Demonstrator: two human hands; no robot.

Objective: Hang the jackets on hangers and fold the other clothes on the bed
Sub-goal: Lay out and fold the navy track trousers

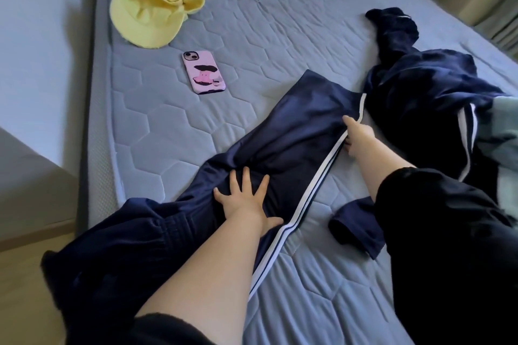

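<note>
Track pants (308, 120) in navy lie stretched on the quilted blue mattress (252, 22). Their long axis runs diagonally, with the elastic waistband (157, 232) at the bed's near left edge and the leg hem pointing up and right. The left hand (246, 199) presses flat on the fabric near mid-leg, fingers spread. The right hand (358, 137) pinches the white-striped side seam (316, 185) farther toward the hem. A crumpled navy striped garment (420, 87) lies just right of the hem. A yellow cloth (145, 19) and a pink-cased phone (203, 73) lie beyond, well apart.
</note>
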